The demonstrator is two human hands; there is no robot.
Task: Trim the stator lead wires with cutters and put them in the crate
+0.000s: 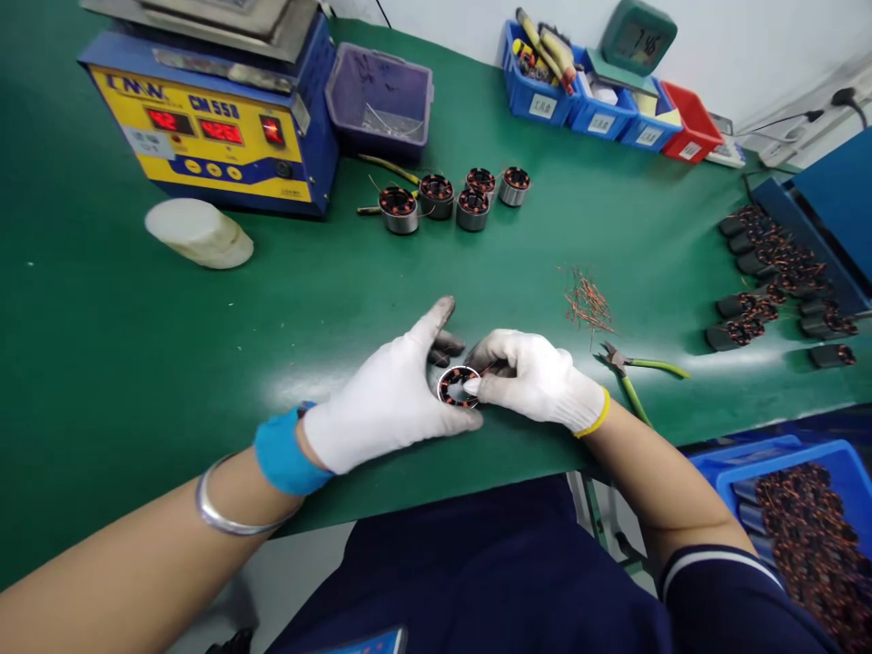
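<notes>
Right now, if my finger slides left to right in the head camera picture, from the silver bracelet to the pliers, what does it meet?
Silver bracelet → blue wristband → gloved left hand → copper-wound ring → gloved right hand → green-handled pliers.

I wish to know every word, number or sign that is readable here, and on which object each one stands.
"7:46": digital clock.
"CM558", probably: blue-and-yellow machine.
"工具盒", probably: leftmost blue bin; the other two blue bins' labels look alike.
Too blurred or small to read surely: brand lettering, red displays, white sticker and button signs on the machine; red bin's label; blue badge.
</notes>
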